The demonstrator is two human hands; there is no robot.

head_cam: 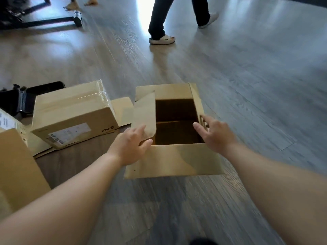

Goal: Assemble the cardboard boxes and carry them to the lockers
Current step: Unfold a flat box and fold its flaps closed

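Note:
An open brown cardboard box (174,160) stands on the wooden floor in the middle of the head view, its dark inside showing. My left hand (131,146) grips the lower corner of the box's left top flap (145,115), thumb under the edge. My right hand (215,134) hovers with fingers spread at the right flap (195,101), touching or nearly touching its edge. The near flap hangs outward toward me. A taped, closed cardboard box (72,114) with a white label lies on the floor to the left.
Flat cardboard sheets (19,170) lie at the left edge and under the closed box. A black case (21,101) sits behind them. A person's legs (160,23) in white shoes cross the floor ahead. Black furniture legs (44,20) stand at the top left.

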